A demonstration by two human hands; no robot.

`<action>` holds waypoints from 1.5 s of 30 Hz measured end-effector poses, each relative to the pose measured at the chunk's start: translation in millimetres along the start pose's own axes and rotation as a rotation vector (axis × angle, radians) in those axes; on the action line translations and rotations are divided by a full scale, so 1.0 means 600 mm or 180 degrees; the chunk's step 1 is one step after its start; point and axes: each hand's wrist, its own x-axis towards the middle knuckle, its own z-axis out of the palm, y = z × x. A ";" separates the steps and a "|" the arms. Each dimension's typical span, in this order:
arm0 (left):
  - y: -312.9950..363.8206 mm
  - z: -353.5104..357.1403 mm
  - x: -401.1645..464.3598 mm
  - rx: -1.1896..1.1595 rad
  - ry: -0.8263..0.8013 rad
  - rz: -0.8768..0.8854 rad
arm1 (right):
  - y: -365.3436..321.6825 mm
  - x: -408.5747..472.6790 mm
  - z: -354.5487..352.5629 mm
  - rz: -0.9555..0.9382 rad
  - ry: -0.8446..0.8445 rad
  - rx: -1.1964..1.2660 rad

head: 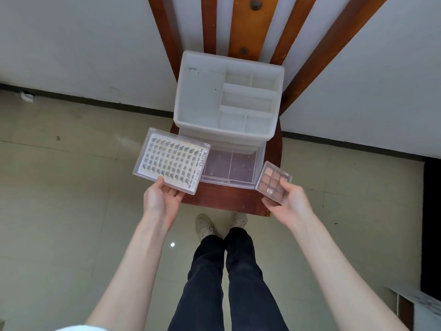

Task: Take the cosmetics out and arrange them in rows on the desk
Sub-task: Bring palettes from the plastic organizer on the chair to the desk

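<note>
- While standing over a wooden chair [229, 201], a person holds one cosmetic item in each bare hand, both lifted clear of the seat.
- Left hand [161, 202] grips the near edge of a false-eyelash case [172, 160], thumb on top and fingers underneath; the flat, clear plastic box shows rows of small dark lash clusters on a white card, with printed lettering along its right side.
- Right hand [287, 203] clasps an eyeshadow palette [274, 180] by its near corner, thumb across the lid; the small square clear case holds a three-by-three grid of pans in peach, tan and brown tones.
- Between the two items, on the chair seat, sits a white plastic cosmetic organizer [229, 96]; its top tray is split into one large compartment on the left and several smaller ones on the right, all showing only bare plastic with a few dark specks.
- At the organizer's base, a clear drawer [230, 167] is pulled out toward the person; a divider runs down its middle, and both halves show only the tinted bottom.
- Below the hands, dark trousers [229, 278] and light shoes [204, 226] stand on a pale tiled floor [71, 187].
</note>
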 end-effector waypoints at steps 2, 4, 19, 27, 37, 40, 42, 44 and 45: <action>0.003 0.003 0.003 -0.0072 -0.0037 0.0035 | 0.002 0.008 -0.009 0.0428 -0.0089 0.0479; 0.010 0.011 0.009 -0.0146 -0.0093 0.0087 | 0.002 0.013 -0.010 0.0604 -0.0254 0.0915; 0.022 0.118 0.078 0.0022 -0.0447 0.0394 | -0.074 0.045 0.063 0.0307 -0.0777 0.2142; 0.027 0.112 0.058 0.0467 -0.0301 0.0338 | -0.077 0.041 0.047 0.0249 -0.0664 0.1824; 0.058 0.171 -0.124 0.2650 -0.1064 0.0590 | -0.119 -0.156 -0.068 -0.0613 -0.0331 0.0946; 0.058 0.211 -0.183 0.2996 -0.1542 0.0602 | -0.125 -0.214 -0.124 -0.1025 -0.0231 0.0914; 0.043 0.242 -0.224 0.3207 -0.1890 0.0591 | -0.124 -0.258 -0.164 -0.1317 -0.0096 0.1013; 0.016 0.269 -0.265 0.3460 -0.2286 0.0577 | -0.113 -0.307 -0.209 -0.1598 0.0052 0.1206; -0.002 0.280 -0.285 0.3576 -0.2483 0.0563 | -0.106 -0.329 -0.233 -0.1721 0.0119 0.1315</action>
